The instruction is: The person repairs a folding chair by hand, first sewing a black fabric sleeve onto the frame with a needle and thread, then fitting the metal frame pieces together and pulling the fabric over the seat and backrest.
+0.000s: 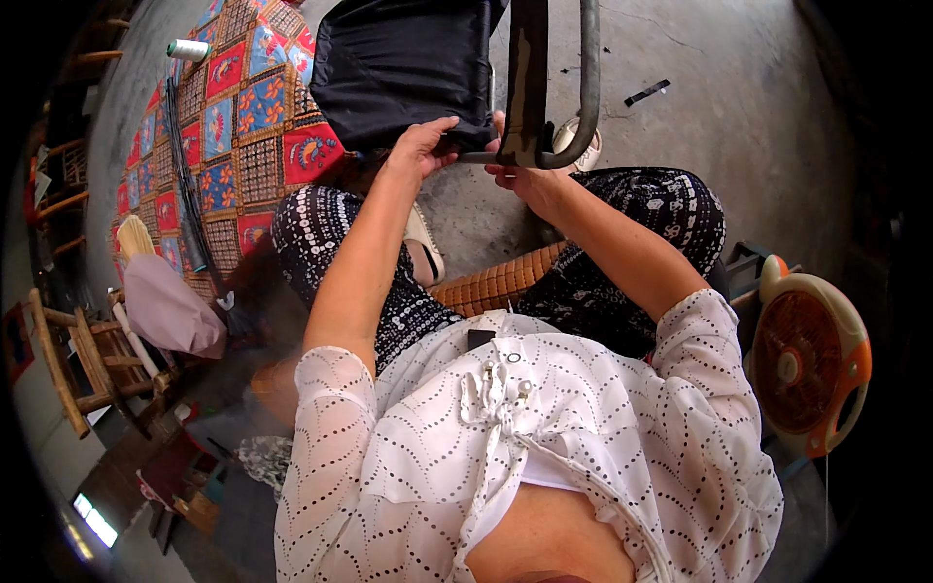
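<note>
A black padded panel (pixel 403 73) with a shiny, leather-like cover lies in front of me beside a bent grey metal tube frame (pixel 590 68). My left hand (pixel 424 148) is closed at the panel's near edge, thumb on top and fingers below, by the end of the tube. Round the near bar of the frame, my right hand (pixel 525 180) is closed, its fingers partly hidden by the tube. Just above that hand a dark brown strap (pixel 526 83) crosses the frame and loops over the bar.
On the left, a patterned red and blue cloth (pixel 233 107) carries a white thread spool (pixel 188 50) and a bundle of dark strips (pixel 185 175). An orange and white fan (pixel 802 360) stands at my right. A black strip (pixel 647 92) lies on the concrete floor. Wooden stools (pixel 92 360) are at far left.
</note>
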The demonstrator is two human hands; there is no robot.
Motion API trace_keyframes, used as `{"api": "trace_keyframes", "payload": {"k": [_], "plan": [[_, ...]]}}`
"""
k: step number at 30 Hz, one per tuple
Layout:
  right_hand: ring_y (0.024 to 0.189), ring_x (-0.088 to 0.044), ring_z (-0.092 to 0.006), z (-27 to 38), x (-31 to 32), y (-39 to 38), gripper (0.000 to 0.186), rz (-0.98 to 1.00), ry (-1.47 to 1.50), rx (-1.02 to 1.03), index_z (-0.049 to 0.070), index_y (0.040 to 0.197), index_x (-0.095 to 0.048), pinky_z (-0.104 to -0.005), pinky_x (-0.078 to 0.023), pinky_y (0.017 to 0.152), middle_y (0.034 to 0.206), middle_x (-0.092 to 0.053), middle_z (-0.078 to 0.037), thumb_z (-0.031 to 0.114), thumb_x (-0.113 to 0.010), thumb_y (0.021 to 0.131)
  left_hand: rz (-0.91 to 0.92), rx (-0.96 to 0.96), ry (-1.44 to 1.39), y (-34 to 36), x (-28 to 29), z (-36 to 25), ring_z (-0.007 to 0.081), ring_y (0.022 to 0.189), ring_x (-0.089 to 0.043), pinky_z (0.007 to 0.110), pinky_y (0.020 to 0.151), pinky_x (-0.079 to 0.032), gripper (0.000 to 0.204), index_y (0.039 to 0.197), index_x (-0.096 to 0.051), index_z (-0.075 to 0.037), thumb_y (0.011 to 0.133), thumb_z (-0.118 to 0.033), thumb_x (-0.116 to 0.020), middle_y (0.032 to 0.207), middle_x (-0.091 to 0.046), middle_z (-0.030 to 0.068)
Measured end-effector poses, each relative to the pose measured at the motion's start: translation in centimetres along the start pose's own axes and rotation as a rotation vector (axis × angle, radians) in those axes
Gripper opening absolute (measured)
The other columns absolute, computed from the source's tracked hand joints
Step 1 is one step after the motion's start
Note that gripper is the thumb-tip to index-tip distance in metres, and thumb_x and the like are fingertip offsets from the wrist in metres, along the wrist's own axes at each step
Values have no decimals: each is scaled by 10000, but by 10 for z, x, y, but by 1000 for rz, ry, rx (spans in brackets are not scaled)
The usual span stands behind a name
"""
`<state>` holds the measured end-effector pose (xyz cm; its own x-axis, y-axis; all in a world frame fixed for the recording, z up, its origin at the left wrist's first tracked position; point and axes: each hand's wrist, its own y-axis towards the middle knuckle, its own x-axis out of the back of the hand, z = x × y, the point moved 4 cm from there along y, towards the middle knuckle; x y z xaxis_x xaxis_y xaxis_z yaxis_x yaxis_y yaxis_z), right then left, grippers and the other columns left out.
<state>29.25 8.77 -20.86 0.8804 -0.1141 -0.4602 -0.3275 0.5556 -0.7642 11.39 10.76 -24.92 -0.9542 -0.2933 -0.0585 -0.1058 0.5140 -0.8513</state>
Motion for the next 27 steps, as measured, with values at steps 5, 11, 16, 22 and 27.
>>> {"api": "trace_keyframes", "payload": {"k": [5,11,16,22,27], "plan": [[462,-494,-140,-5,-2,17,295,6,-35,0,125,708,-558,-259,-373,423,584,-528,-3,383,-679,787,-15,-33,-40,-2,-6,-2,221,793,-586,380,644,-507,149,905,-618,-59,789,-138,-668,870,-621,93],[584,-495,-109,-6,8,43,112,110,257,-24,57,817,-612,-203,-383,487,716,-542,1,162,-650,812,-40,-95,-302,-1,-8,-5,213,728,-578,335,572,-475,159,872,-617,-61,772,-160,-691,844,-618,94],[517,-490,-136,14,-2,55,141,-128,322,75,46,709,-556,-229,-426,478,692,-564,-35,-21,-680,719,-45,-73,-81,-10,-11,-10,130,536,-491,263,451,-417,228,790,-623,-71,730,-256,-741,728,-602,63],[454,-472,-188,10,-8,65,78,-39,741,-70,-89,768,-446,-347,-565,638,682,-526,-150,-43,-451,831,-10,-77,8,-1,-11,-11,114,529,-499,244,445,-399,209,780,-622,-77,759,-271,-699,723,-613,67],[567,-544,-180,-6,4,79,186,-3,513,-154,10,775,-537,-302,-485,529,718,-566,-88,177,-523,854,61,-68,-274,8,-13,-9,175,678,-575,290,628,-449,192,913,-612,-73,785,-204,-669,800,-626,77]]}}
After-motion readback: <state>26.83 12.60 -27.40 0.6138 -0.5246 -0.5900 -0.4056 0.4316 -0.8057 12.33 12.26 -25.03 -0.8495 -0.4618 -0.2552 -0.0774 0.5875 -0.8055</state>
